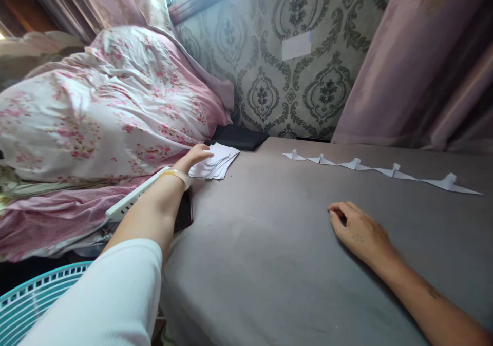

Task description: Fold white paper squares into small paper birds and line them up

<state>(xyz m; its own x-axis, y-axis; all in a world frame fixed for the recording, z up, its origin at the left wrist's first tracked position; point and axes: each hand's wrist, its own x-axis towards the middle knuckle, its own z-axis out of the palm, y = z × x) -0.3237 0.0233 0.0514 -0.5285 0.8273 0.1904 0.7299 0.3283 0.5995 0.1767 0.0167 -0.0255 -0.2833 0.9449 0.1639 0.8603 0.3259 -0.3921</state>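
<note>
My left hand [195,154] reaches out to a loose stack of white paper sheets [217,165] on the grey-covered surface. Its fingers are stretched out over the stack's upper left edge, and the thumb lies a little apart from them. A pale bangle circles that wrist. My right hand [358,230] rests on the cover to the right, curled, with thumb and forefinger tips together and no item visible in it. Beyond it, several folded white paper pieces [356,165] stand in a row, each a flat pointed shape with a small upright tab.
A black flat item [241,137] lies behind the stack. Under my left forearm are a dark phone-like slab [186,210] and a white plastic basket [129,199]. A turquoise basket [50,294] stands lower left. Floral bedding [127,110] is heaped left; a pink curtain [419,69] hangs right.
</note>
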